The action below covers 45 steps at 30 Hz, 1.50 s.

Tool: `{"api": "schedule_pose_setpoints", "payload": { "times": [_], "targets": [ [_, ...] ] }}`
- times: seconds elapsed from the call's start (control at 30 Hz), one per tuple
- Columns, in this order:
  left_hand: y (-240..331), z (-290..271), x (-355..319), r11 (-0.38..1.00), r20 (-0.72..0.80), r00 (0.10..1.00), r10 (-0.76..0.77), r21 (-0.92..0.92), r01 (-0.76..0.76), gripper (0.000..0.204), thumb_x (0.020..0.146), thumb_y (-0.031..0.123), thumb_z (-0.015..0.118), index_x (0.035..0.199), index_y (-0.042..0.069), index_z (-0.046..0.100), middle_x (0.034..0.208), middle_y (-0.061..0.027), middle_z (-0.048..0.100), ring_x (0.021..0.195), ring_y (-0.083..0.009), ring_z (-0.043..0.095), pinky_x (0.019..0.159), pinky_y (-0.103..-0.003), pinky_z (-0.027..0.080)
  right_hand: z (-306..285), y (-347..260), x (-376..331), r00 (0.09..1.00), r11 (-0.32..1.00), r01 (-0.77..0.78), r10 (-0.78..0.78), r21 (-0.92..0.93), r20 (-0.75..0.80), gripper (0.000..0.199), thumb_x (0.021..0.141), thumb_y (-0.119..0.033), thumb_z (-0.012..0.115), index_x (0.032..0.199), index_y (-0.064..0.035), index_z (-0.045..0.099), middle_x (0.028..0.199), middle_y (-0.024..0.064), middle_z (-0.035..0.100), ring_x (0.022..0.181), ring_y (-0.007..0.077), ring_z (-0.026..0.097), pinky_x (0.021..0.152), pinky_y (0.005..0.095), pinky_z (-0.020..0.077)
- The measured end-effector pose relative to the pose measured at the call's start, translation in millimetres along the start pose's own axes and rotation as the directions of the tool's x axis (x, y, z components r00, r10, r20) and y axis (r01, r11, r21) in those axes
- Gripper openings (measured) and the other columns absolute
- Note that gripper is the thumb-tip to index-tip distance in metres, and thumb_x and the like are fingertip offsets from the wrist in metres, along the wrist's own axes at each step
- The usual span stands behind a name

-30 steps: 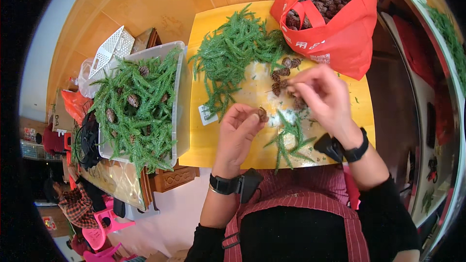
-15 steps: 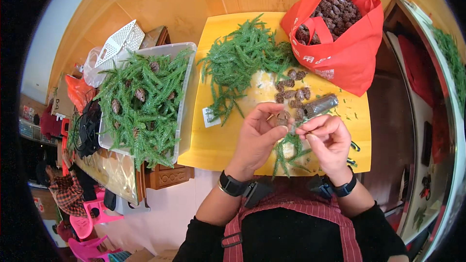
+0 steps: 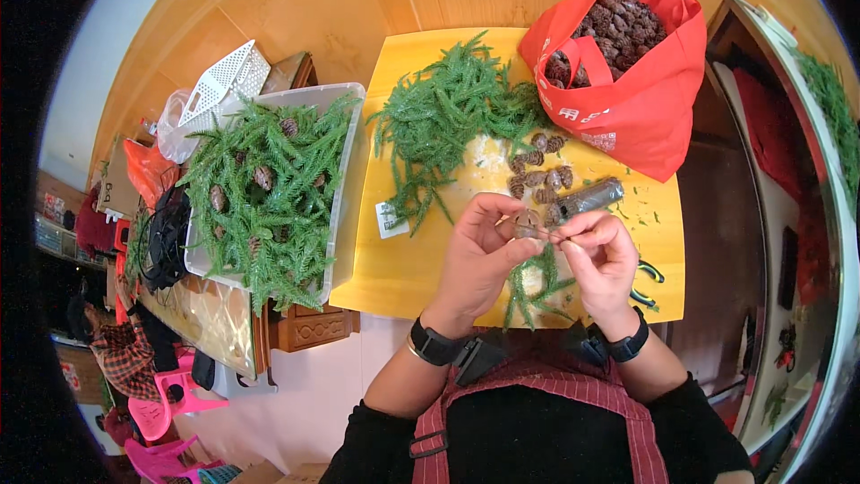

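Observation:
Over the near part of the yellow board [image 3: 421, 282], my left hand [image 3: 486, 244] is closed round a brown pine cone [image 3: 528, 220], mostly covered by the fingers. Close beside it, my right hand [image 3: 602, 255] pinches a thin wire [image 3: 557, 235] that runs to the cone. Below both hands lies a green artificial fir sprig [image 3: 537, 291], partly hidden. Just beyond them rests a dark grey bundle of thin rods or wires [image 3: 591, 197] in clear wrap. Several loose pine cones [image 3: 536, 181] are scattered behind it.
A heap of green sprigs [image 3: 457, 99] covers the board's far side. The red bag [image 3: 654, 116] of cones stands far right. Green-handled pliers [image 3: 647, 287] lie at the right edge. At left, a clear tub [image 3: 345, 166] holds greenery and cones, near a white basket [image 3: 219, 81].
My hands have drawn closer together, the right one moving slightly left toward the cone. The pliers at the right show more fully now.

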<state>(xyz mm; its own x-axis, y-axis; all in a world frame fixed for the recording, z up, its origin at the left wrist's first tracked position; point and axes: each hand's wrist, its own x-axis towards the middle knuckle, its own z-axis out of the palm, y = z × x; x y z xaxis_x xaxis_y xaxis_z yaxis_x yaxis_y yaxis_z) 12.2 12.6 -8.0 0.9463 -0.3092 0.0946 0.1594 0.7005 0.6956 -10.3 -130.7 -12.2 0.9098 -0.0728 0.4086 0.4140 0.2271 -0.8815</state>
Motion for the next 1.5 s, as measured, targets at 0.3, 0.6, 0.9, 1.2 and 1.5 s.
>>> {"api": "schedule_pose_setpoints", "payload": {
  "times": [0.3, 0.6, 0.9, 1.2, 1.5],
  "targets": [
    [-0.4, 1.9, 1.0, 0.933, 0.039, 0.983, 0.177, 0.311, -0.18, 0.039, 0.069, -0.013, 0.062, 0.1, 0.004, 0.044, 0.092, -0.0035, 0.047, 0.094, -0.014, 0.052, 0.078, -0.027, 0.049, 2.3, -8.0, 0.5, 0.996, 0.993, -0.07, 0.074, 0.09, -0.04, 0.015, 0.076, 0.01, 0.05, 0.077, -0.0031, 0.043, 0.089, 0.0102, 0.051, 0.077, 0.0153, 0.055, 0.074, 0.0272, 0.0464],
    [4.9, 4.2, -2.0, 0.987, 0.106, 0.994, 0.039, 0.152, -0.055, 0.038, 0.072, -0.011, 0.059, 0.104, 0.002, 0.043, 0.094, -0.0069, 0.05, 0.092, -0.0199, 0.056, 0.076, -0.031, 0.051, -3.3, -3.4, 0.2, 0.997, 0.996, -0.062, 0.064, 0.057, -0.031, 0.015, 0.077, 0.009, 0.053, 0.078, -0.003, 0.044, 0.091, 0.0094, 0.051, 0.082, 0.0119, 0.051, 0.074, 0.0242, 0.0426],
    [4.1, -5.2, -3.6, 0.972, 0.088, 0.995, -0.054, 0.233, 0.032, 0.033, 0.081, 0.007, 0.057, 0.111, 0.004, 0.044, 0.105, -0.0161, 0.055, 0.087, -0.0207, 0.058, 0.076, -0.03, 0.048, -4.5, -9.1, 2.5, 0.999, 0.997, -0.047, 0.046, -0.053, -0.022, 0.018, 0.075, 0.011, 0.053, 0.076, -0.0042, 0.043, 0.087, 0.0087, 0.05, 0.079, 0.0121, 0.05, 0.074, 0.0239, 0.0413],
    [2.7, -2.3, -3.2, 0.988, 0.099, 0.995, -0.008, 0.152, -0.007, 0.024, 0.085, 0.013, 0.053, 0.106, 0.005, 0.045, 0.107, -0.0166, 0.055, 0.082, -0.0184, 0.057, 0.07, -0.027, 0.047, -6.1, -10.4, 3.7, 1.0, 0.979, -0.006, 0.003, -0.203, -0.012, 0.017, 0.073, 0.01, 0.056, 0.074, -0.0038, 0.045, 0.085, 0.0082, 0.051, 0.078, 0.0125, 0.05, 0.073, 0.024, 0.0409],
    [5.5, 0.7, -0.7, 0.985, 0.049, 0.994, -0.101, 0.146, 0.093, 0.031, 0.085, 0.026, 0.055, 0.107, 0.007, 0.045, 0.103, -0.0144, 0.054, 0.081, -0.019, 0.056, 0.066, -0.025, 0.047, -8.8, -8.4, 3.5, 1.0, 0.95, 0.019, -0.016, -0.313, 0.01, 0.017, 0.071, 0.01, 0.057, 0.073, -0.0029, 0.047, 0.084, 0.0084, 0.053, 0.078, 0.013, 0.051, 0.074, 0.0245, 0.0415]
  ]
}}
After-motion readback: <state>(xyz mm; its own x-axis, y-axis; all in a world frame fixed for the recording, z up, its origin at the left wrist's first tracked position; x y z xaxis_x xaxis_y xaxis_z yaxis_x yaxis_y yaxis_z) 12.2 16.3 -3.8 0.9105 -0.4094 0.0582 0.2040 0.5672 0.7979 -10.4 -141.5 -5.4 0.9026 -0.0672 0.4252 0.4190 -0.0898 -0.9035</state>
